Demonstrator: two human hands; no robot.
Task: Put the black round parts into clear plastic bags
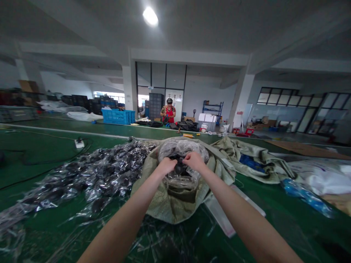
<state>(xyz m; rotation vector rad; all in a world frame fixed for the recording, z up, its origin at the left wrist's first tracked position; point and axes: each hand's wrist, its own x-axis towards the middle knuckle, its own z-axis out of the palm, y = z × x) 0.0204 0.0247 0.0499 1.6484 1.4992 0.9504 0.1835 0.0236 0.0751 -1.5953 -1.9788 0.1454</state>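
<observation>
A greenish woven sack (175, 210) lies on the table with its mouth rolled open, and a clear plastic liner bag (181, 146) puffs out inside it. Dark items (179, 170) show in the opening; their kind is hard to make out. Both of my hands reach into this mouth. My left hand (166, 166) is closed in a pinch at the left edge of the dark items. Across from it, my right hand (194, 161) pinches at the upper right of them. What the fingertips grip is too small to tell.
Many dark items in clear plastic wrap (115, 171) are heaped at left. On the right lie another woven sack (252, 160), a flat clear packet (222, 215) and blue plastic (307, 197). A power strip (79, 143), a blue crate (118, 116) and a co-worker (169, 113) are beyond.
</observation>
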